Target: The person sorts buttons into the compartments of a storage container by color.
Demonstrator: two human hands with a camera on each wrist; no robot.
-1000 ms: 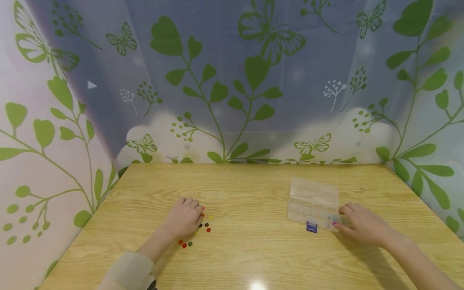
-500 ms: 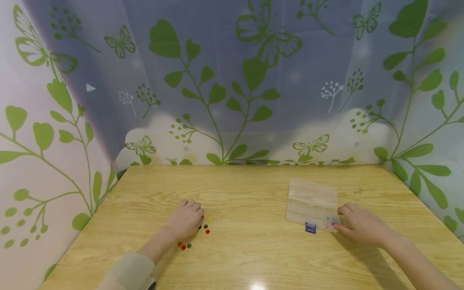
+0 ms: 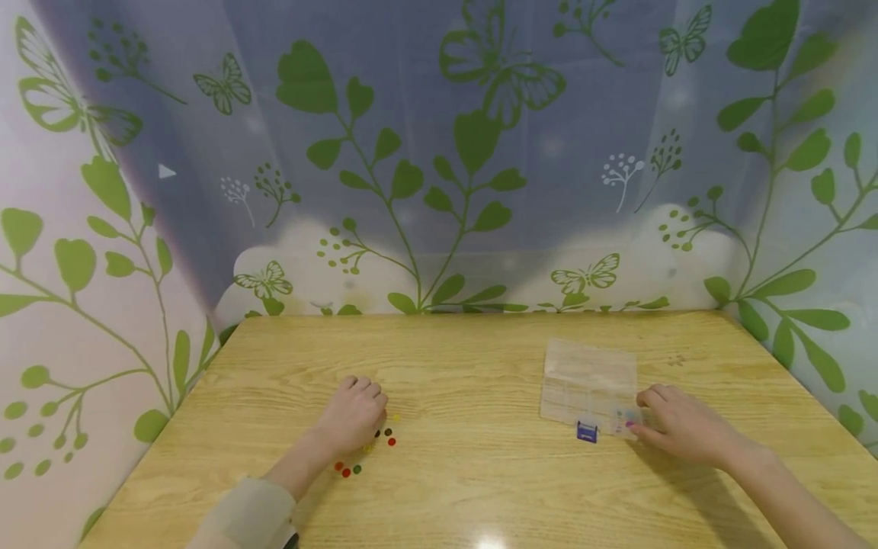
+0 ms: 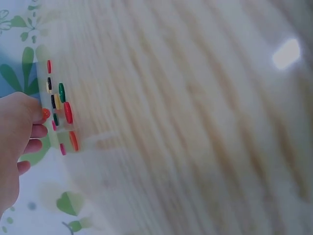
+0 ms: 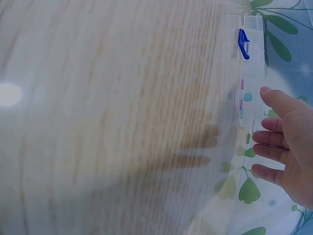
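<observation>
In the left wrist view my left hand point(image 4: 17, 129) pinches a small orange button point(image 4: 46, 113) between thumb and index finger. Several red, green, yellow and black buttons point(image 3: 392, 442) lie scattered on the table just beside and below that hand point(image 3: 357, 412). A clear plastic compartment box point(image 3: 590, 370) lies with its lid folded back at the right. My right hand point(image 3: 679, 427) is at its near right corner, thumb and fingers loosely extended around the edge. Pink and light blue pieces point(image 5: 248, 97) show in the compartment by my right thumb.
A blue latch point(image 3: 586, 431) sticks out from the box's front edge. The wooden table point(image 3: 466, 488) runs back to a patterned cloth point(image 3: 405, 152) hanging behind it. Small clear bits point(image 3: 676, 360) lie beyond my right hand.
The head view shifts slightly. My left hand stays over the buttons with only small movement, and a yellow button now shows below it. My right hand keeps its place at the box.
</observation>
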